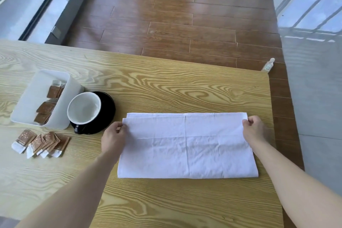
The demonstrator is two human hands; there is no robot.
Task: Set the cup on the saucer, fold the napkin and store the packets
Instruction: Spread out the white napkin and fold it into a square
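Pale, strongly grained wood makes up the tabletop [166, 83], with brown floorboards beyond its far edge. At far left a white bin [24, 105] holds a few brown packets, and more loose packets [41, 142] lie fanned on the wood just in front of it, well left of either hand. Just right of the bin, the cup [84, 108] sits on the black saucer [109, 105], so that part of the task looks done.

Next comes the left hand [113, 136], its fingers pinching the far left corner of the napkin's [187, 146] upper layer. The napkin lies flat, folded once, its long axis running left to right across the person's front, with the lower layer peeping out along the far edge. At the opposite end the right hand [254, 129] pinches the far right corner in the same way, fingers curled on the cloth.

Each hand has its own corner, so the coming fold probably depends on keeping both corners level and matched to the layer beneath.
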